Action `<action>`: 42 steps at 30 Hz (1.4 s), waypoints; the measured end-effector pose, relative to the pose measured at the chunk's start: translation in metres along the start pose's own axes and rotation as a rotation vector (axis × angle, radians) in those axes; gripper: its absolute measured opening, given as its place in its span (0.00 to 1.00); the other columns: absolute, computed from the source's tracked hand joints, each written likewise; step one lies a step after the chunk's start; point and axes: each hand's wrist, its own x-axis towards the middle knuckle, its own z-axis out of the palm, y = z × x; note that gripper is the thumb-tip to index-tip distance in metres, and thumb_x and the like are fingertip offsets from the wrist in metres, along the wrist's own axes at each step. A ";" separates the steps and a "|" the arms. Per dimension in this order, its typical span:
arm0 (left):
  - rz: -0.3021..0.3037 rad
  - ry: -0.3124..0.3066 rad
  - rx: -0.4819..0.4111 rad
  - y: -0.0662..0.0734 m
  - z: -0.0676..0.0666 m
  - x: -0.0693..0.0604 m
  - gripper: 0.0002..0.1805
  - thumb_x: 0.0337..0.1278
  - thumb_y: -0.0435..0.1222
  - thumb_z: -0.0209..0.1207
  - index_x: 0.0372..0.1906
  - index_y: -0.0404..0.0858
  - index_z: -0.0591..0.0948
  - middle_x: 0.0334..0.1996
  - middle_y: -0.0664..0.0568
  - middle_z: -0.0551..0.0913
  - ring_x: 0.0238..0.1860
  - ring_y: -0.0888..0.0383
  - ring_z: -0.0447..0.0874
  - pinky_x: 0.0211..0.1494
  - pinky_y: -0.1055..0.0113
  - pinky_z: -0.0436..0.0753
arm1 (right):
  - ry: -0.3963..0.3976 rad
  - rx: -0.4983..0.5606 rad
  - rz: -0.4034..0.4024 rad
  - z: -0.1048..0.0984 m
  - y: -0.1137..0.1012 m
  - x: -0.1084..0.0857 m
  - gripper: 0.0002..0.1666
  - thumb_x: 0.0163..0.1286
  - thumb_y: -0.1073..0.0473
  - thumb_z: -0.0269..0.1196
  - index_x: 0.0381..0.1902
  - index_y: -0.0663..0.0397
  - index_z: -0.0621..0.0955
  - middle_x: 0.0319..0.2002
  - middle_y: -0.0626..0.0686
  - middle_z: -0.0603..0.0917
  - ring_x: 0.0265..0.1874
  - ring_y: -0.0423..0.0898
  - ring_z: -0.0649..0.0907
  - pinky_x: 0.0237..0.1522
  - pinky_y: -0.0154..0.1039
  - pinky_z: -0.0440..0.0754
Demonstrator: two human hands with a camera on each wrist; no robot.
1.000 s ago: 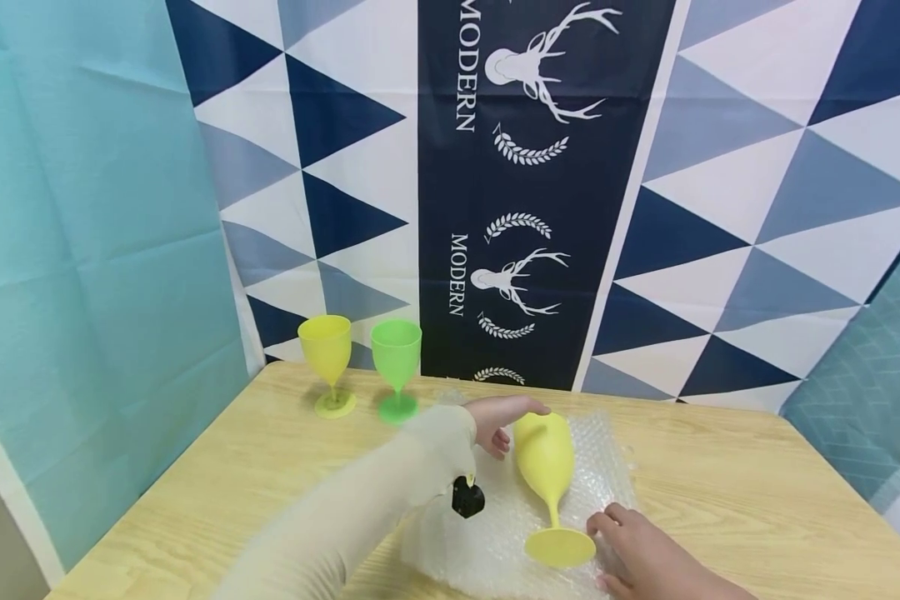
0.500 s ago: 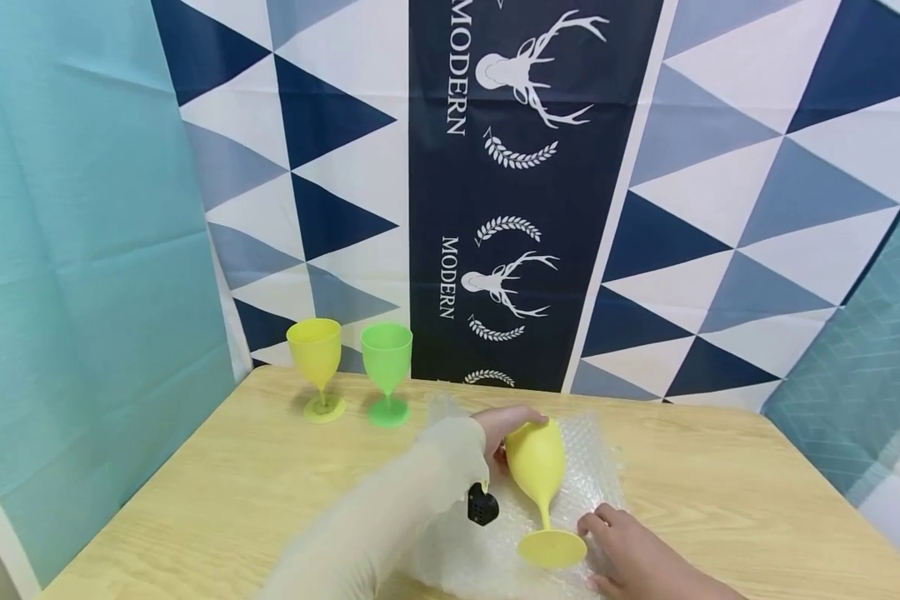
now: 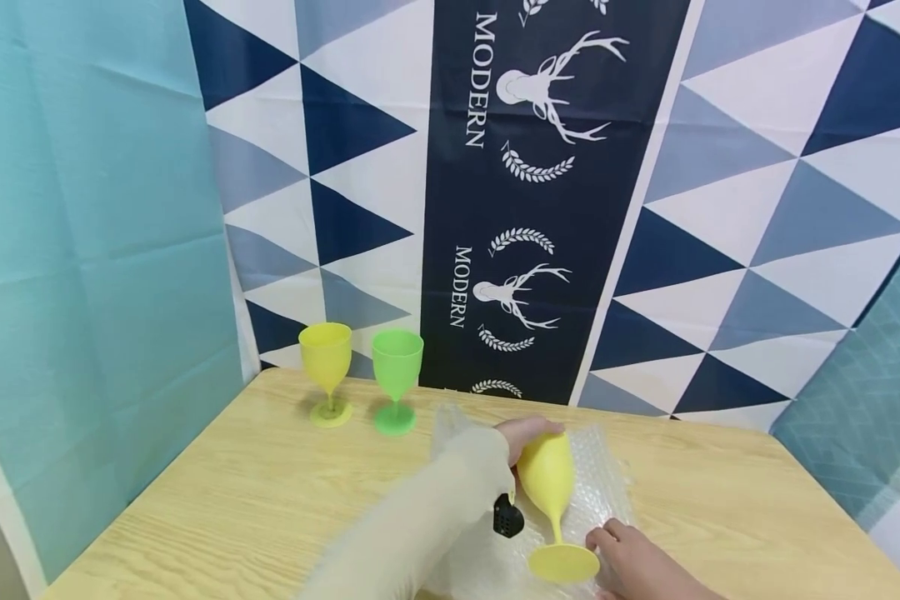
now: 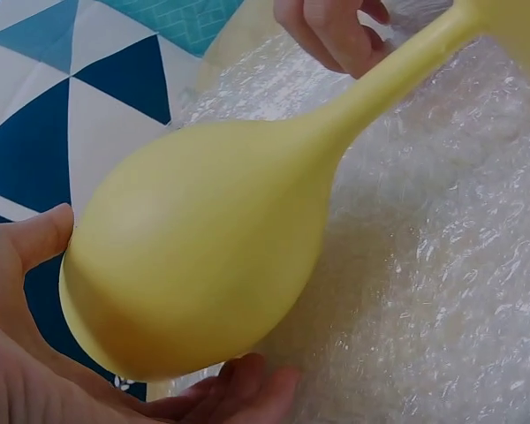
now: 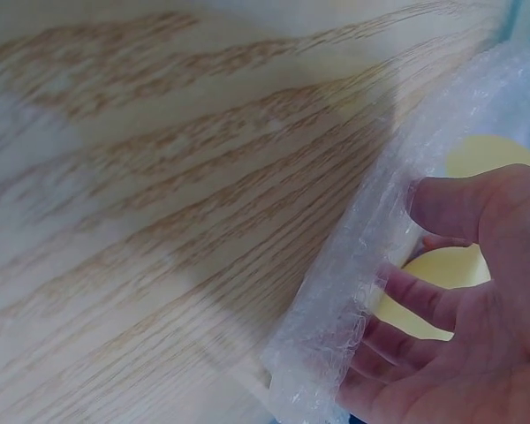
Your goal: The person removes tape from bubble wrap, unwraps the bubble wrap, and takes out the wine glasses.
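Note:
A yellow goblet lies on a sheet of bubble wrap, its round foot toward me and its bowl pointing away. My left hand holds the bowl near the rim. In the left wrist view, the thumb of that left hand touches one side of the bowl and its fingers reach beneath the other. Beside the foot, my right hand has bent fingers at the wrap's right edge. The right wrist view has this right hand gripping the raised edge of the wrap between thumb and fingers.
Toward the table's back left stand another yellow goblet and a green goblet, both upright. The wooden table ends at a patterned cloth behind; a teal cloth hangs at the left.
My left hand has gone from hovering over the goblet's rim to gripping its bowl, with the forearm shifting right. The right hand stays by the foot. The head view has shifted slightly.

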 end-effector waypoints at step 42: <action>0.028 -0.085 -0.228 -0.018 -0.042 -0.002 0.32 0.46 0.51 0.64 0.54 0.37 0.72 0.43 0.44 0.77 0.43 0.49 0.77 0.53 0.50 0.81 | 0.023 -0.007 0.030 -0.003 -0.005 -0.008 0.25 0.54 0.45 0.71 0.45 0.48 0.77 0.41 0.46 0.76 0.34 0.38 0.73 0.44 0.45 0.82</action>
